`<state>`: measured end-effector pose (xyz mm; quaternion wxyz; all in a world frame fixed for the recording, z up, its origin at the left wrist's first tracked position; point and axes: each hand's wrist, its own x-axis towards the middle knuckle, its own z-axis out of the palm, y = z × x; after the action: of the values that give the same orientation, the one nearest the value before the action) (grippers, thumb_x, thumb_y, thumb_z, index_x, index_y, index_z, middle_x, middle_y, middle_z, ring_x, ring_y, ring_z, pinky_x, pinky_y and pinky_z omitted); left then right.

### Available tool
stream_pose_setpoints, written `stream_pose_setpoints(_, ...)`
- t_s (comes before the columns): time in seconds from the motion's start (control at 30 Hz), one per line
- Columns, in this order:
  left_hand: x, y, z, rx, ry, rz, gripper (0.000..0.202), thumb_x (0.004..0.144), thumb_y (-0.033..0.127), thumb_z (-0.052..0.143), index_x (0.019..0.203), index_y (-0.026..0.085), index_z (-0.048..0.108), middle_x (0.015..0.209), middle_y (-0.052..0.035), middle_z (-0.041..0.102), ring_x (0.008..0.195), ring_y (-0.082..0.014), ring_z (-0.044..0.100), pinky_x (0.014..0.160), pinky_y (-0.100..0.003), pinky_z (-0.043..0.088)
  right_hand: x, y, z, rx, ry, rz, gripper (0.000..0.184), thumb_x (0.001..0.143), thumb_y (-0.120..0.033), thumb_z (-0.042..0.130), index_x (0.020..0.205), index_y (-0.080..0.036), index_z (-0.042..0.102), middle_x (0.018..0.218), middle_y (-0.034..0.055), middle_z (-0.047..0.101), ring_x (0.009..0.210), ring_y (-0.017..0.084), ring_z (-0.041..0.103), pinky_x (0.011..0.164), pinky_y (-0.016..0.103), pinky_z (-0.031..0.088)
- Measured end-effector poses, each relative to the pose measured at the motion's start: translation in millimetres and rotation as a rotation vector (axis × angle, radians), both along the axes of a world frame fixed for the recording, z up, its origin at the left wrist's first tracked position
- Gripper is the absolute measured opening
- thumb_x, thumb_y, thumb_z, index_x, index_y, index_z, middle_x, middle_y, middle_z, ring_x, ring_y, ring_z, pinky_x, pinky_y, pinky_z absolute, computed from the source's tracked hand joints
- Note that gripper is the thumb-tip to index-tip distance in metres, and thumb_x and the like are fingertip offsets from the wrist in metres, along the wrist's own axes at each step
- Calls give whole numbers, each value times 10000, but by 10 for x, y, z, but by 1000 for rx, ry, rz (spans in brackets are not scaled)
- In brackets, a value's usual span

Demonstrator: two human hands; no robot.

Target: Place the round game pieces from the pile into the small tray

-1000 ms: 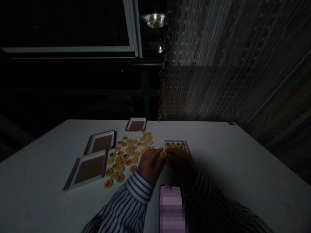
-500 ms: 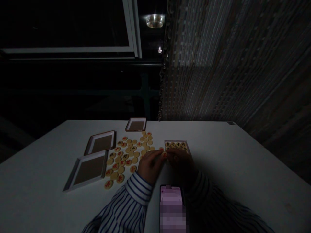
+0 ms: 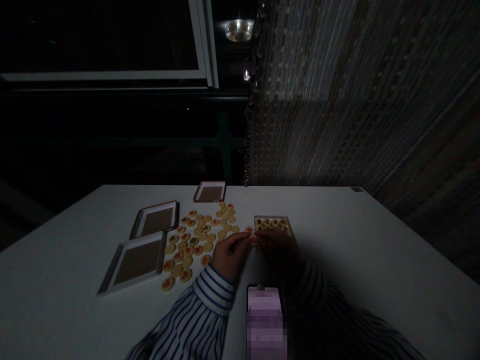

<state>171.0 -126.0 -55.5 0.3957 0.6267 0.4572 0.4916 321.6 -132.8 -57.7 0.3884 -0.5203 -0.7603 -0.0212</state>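
Note:
Between my hands, a round wooden Chinese chess piece (image 3: 254, 240) with a red character is held at the fingertips. My left hand (image 3: 229, 254) pinches its left edge with thumb and forefinger. From the other side, the fingers of my right hand (image 3: 280, 252), deep in shadow, close on the same piece. Just beyond it lies another red-marked piece (image 3: 249, 229). A shallow box (image 3: 289, 223) holding rows of black-marked pieces sits behind my right hand, which covers its near part. To the left, many loose pieces (image 3: 186, 262) lie scattered, some with red or black characters, others blank side up.
Three shallow trays with brown bottoms, a white one (image 3: 138, 260), a brown-rimmed one (image 3: 154, 221) and a smaller one (image 3: 210, 193), stand left and behind on the white table (image 3: 356, 260). A phone (image 3: 264, 320) lies between my forearms. A bead curtain (image 3: 318, 100) hangs behind.
The red character on the held piece looks turned between my fingertips. Both hands stay in nearly the same place, and the scattered pieces and trays have not visibly moved.

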Motion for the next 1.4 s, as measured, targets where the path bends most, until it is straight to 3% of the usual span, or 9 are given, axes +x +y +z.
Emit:
stream_pose_setpoints(0.23, 13, -3, 10, -49, -23, 20, 194, 686, 301, 609, 806, 163, 674, 777, -45, 707, 728, -164, 655, 691, -283, 540, -2, 18, -1, 33, -36, -11, 226, 812, -256, 440, 823, -208, 660, 730, 42, 680, 678, 150, 621, 622, 251, 458)
stream_pose_setpoints(0.77, 38, -35, 127, -91, -140, 111, 139, 640, 251, 630, 734, 159, 675, 757, -44, 709, 712, -157, 654, 663, -246, 536, -22, 19, -8, 19, -5, -26, 219, 778, -239, 469, 885, -205, 656, 789, 44, 696, 713, 157, 641, 674, 257, 498)
stream_pose_setpoints(1.07, 78, -83, 239, -224, -273, 113, 111, 575, 208, 655, 675, 162, 665, 676, -46, 701, 630, -158, 649, 598, -236, 531, -38, 23, -2, 24, -21, -41, 229, 769, -240, 460, 866, -208, 665, 768, 47, 698, 682, 164, 643, 634, 257, 501)
stream_pose_setpoints(1.4, 86, -62, 173, -265, -314, 96, 149, 570, 232, 670, 691, 145, 670, 654, -43, 694, 618, -146, 641, 589, -219, 519, -24, 29, 0, 70, -29, -15, 232, 783, -244, 450, 863, -206, 664, 760, 52, 694, 678, 158, 632, 624, 248, 479)
